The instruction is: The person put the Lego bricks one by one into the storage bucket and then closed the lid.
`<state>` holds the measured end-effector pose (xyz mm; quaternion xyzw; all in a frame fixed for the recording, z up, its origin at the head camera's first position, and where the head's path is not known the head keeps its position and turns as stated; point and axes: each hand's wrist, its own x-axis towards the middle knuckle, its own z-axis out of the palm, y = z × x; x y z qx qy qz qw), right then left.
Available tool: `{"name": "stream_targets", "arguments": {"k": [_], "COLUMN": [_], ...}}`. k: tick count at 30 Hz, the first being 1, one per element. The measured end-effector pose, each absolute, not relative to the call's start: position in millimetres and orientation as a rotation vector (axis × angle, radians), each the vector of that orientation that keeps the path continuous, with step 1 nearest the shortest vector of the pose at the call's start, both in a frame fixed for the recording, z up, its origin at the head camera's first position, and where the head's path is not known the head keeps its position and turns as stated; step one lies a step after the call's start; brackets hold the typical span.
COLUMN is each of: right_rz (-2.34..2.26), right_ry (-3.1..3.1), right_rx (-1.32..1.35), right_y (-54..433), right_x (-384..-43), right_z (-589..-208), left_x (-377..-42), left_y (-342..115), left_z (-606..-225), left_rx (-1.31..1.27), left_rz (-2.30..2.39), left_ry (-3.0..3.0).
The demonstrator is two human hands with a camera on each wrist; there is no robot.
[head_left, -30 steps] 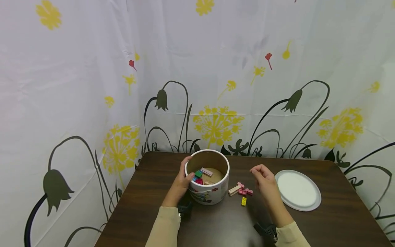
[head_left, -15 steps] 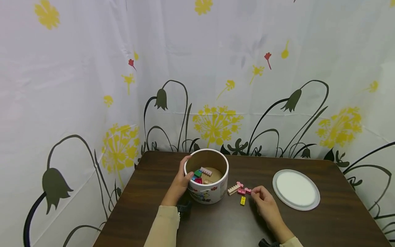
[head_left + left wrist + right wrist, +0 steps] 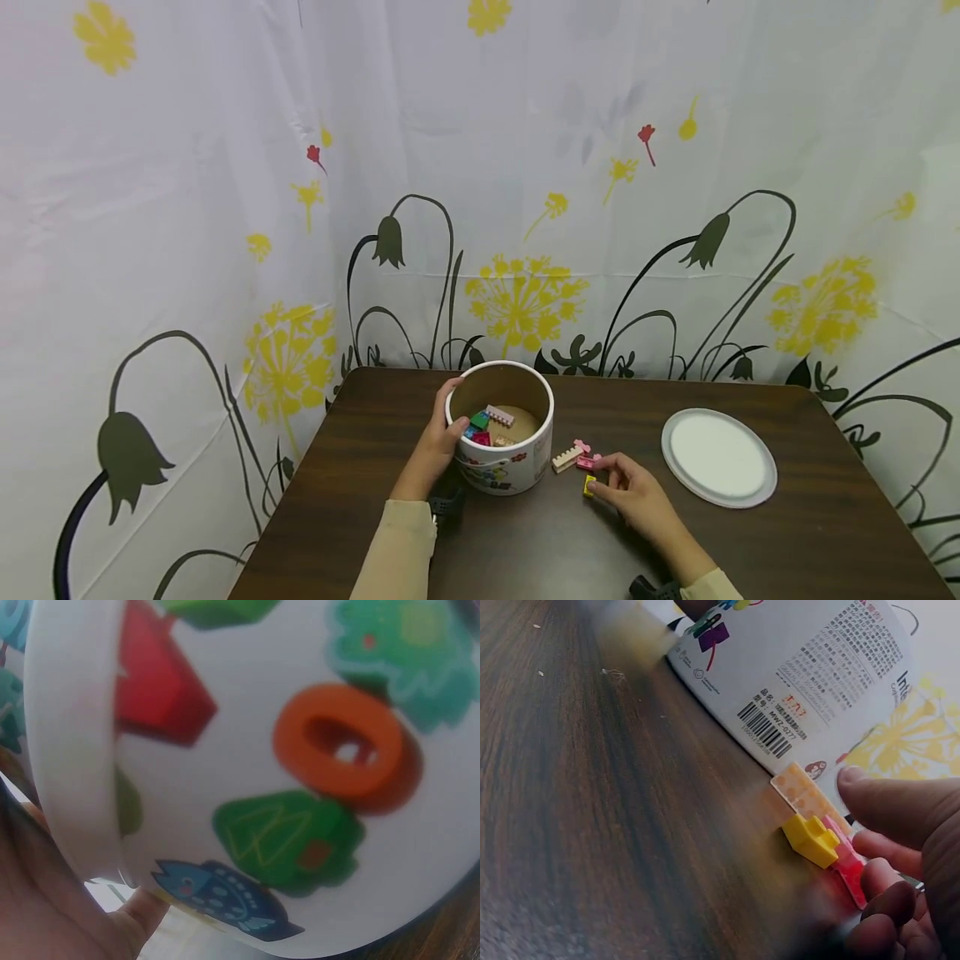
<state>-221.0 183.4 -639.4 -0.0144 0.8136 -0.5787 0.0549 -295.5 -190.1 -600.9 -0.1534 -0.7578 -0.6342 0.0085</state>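
Observation:
In the head view, a white round bucket [image 3: 501, 467] with printed pictures stands tilted slightly toward me. My left hand [image 3: 431, 446] grips its left rim, and in the left wrist view the hand [image 3: 60, 900] lies at that rim. Inside are several toy bricks, among them a green brick [image 3: 480, 421] and a pale pink one [image 3: 499, 416]. My right hand [image 3: 637, 504] is over the small pile right of the bucket, fingers bent and thumb by a yellow brick [image 3: 811, 841]. Thumb and fingers stand apart in the right wrist view, beside a red-pink brick [image 3: 847, 864].
A beige brick [image 3: 567, 459] and a pink flower-shaped piece [image 3: 582, 446] lie between bucket and right hand. A white round lid [image 3: 720, 458] rests on the brown table [image 3: 817, 500] at the right. Behind hangs a flowered curtain [image 3: 450, 125].
My right hand has come down and left to the bricks, first at the pink brick, then with its thumb at the yellow one. The left hand and bucket stay put.

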Motion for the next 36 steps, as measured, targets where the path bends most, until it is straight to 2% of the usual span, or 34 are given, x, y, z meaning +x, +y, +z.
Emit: {"name": "stream_targets", "arguments": {"k": [21, 36], "right_rz": [-1.615, -1.414], "right_ry": [2.547, 2.718], "right_rx": [-0.048, -0.156], "right_y": [181.8, 178.8], "right_x": [-219.7, -219.8], "right_z": [-638.2, -638.5], "left_x": [-294.0, -295.2], "left_y": [-190.5, -190.7], "left_z": [-600.3, -600.9], "left_rx": [-0.488, -0.482], "left_rz": [-2.009, -2.013], "left_ry": [-2.36, -2.366]}}
